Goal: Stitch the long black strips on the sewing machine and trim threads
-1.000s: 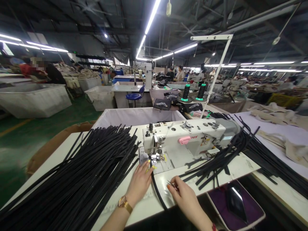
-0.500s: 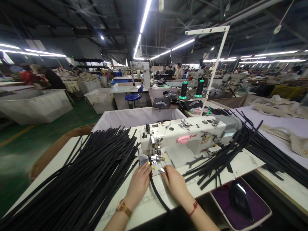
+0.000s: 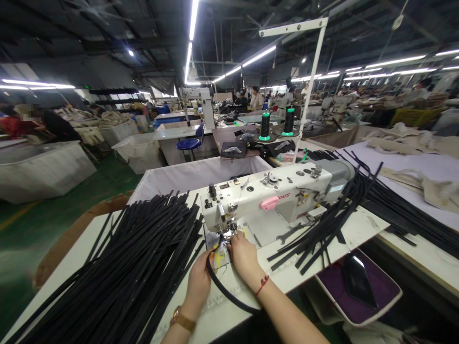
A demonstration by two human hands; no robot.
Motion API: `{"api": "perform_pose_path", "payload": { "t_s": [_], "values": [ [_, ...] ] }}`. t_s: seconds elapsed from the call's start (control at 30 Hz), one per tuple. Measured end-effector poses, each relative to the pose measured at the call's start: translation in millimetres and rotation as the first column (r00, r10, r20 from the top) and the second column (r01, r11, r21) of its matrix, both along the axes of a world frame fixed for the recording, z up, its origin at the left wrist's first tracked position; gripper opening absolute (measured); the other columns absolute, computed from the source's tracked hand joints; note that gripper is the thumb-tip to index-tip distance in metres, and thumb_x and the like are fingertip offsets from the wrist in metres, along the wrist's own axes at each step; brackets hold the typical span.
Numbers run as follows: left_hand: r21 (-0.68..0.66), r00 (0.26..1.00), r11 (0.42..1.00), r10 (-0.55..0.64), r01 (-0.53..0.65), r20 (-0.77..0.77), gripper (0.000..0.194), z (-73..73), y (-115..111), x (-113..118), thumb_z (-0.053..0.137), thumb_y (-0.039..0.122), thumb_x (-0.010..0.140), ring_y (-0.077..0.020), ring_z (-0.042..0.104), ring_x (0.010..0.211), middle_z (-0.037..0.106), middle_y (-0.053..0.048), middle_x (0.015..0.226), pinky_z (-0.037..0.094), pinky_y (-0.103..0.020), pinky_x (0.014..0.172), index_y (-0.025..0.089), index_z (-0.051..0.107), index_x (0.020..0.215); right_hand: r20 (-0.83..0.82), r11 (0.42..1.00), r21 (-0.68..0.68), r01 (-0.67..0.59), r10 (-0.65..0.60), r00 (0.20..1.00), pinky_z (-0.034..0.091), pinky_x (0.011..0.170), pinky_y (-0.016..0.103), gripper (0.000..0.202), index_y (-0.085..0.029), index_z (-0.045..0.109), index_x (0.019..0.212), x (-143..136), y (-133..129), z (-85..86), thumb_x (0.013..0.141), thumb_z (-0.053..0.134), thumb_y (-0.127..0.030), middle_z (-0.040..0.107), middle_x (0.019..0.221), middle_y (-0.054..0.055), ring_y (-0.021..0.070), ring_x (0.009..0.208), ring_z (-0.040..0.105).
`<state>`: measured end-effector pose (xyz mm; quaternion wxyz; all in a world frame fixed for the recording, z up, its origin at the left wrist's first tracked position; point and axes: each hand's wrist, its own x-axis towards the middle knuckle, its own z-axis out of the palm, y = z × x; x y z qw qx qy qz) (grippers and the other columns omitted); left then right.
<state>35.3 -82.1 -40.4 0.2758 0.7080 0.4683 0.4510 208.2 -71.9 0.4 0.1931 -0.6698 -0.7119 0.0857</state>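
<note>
Table (image 3: 371,224): white, and loaded on both sides of the sewing machine (image 3: 247,203) as I view it through the head camera.
Strip (image 3: 222,290): black and narrow; it runs from the needle area, bows out past my left hand (image 3: 200,277) and curves down toward the near edge.
Left hand: below the needle area, against the strip — the fingers are partly hidden, so I cannot tell whether they are closed on it.
Right hand (image 3: 244,255): fingers bunched at the needle area; I cannot tell whether they grip anything.
Strip pile (image 3: 132,258): a thick black heap over the left part of the surface.
Strip bundle (image 3: 322,229): loose black lengths at the right, just beside a wrench (image 3: 289,232).
Machine front: white, with a pink piece (image 3: 269,203) on it.
Purple tray (image 3: 330,286): below the surface at the right, pale-rimmed, bearing a dark flat object (image 3: 360,282).
Thread: two black spools (image 3: 265,125) beyond the machine, near a white stand (image 3: 311,76).
Floor (image 3: 107,179): green, with a large pale bin (image 3: 43,172) at the left and a blue stool (image 3: 189,144) farther back.
Room: a wide workshop — dark ceiling, tube lights (image 3: 192,21), a person (image 3: 256,99) in the background.
</note>
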Motion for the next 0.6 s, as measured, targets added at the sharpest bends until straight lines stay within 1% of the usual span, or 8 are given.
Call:
{"api": "perform_pose_path", "payload": {
  "t_s": [0.13, 0.23, 0.3, 0.47, 0.6],
  "values": [
    [0.055, 0.999, 0.998, 0.023, -0.021, -0.042, 0.033, 2.9, -2, 0, 0.046, 0.030, 0.098, -0.0284, 0.064, 0.108, 0.070, -0.013, 0.114, 0.050, -0.043, 0.095, 0.013, 0.065, 0.118, 0.010, 1.000, -0.004, 0.016, -0.016, 1.000, 0.050, 0.066, 0.030, 0.013, -0.019, 0.059, 0.096, -5, 1, -2.0, 0.094, 0.046, -0.017, 0.066, 0.103, 0.008, 0.0215, 0.086, 0.067],
    [0.112, 0.996, 0.994, 0.022, -0.013, -0.083, 0.032, 3.5, -2, -1, 0.046, 0.029, 0.098, -0.0275, 0.063, 0.111, 0.068, -0.012, 0.118, 0.049, -0.043, 0.098, 0.013, 0.063, 0.121, 0.010, 1.000, 0.001, 0.026, -0.026, 1.000, 0.050, 0.066, 0.029, 0.013, -0.019, 0.058, 0.099, -6, 1, -2.1, 0.095, 0.046, -0.017, 0.066, 0.106, 0.008, 0.0216, 0.088, 0.067],
    [0.154, 0.994, 0.988, 0.010, 0.007, -0.111, 0.032, 3.1, -2, -1, 0.045, 0.027, 0.098, -0.0268, 0.062, 0.113, 0.067, -0.012, 0.120, 0.049, -0.043, 0.098, 0.014, 0.062, 0.123, 0.008, 1.000, 0.001, 0.030, -0.030, 1.000, 0.050, 0.066, 0.029, 0.013, -0.019, 0.058, 0.100, -6, 1, -1.8, 0.095, 0.046, -0.017, 0.065, 0.108, 0.008, 0.0217, 0.088, 0.067],
    [0.288, 0.980, 0.956, 0.002, 0.057, -0.201, 0.032, -1.0, -3, -3, 0.048, 0.019, 0.096, -0.0256, 0.062, 0.113, 0.068, -0.011, 0.120, 0.050, -0.042, 0.099, 0.017, 0.060, 0.125, -0.007, 0.999, -0.021, 0.025, -0.025, 1.000, 0.049, 0.064, 0.029, 0.014, -0.018, 0.059, 0.098, -10, 1, 0.3, 0.094, 0.046, -0.016, 0.067, 0.104, 0.010, 0.0209, 0.081, 0.068],
    [0.348, 0.958, 0.924, -0.056, 0.156, -0.281, 0.038, -0.1, -6, -1, 0.046, 0.011, 0.094, -0.0229, 0.062, 0.115, 0.067, -0.009, 0.124, 0.051, -0.038, 0.099, 0.020, 0.056, 0.129, -0.035, 1.000, -0.030, -0.003, 0.002, 0.999, 0.048, 0.064, 0.028, 0.018, -0.018, 0.060, 0.100, -11, -6, 4.3, 0.092, 0.044, -0.013, 0.067, 0.107, 0.010, 0.0199, 0.080, 0.069]
  ]
}}
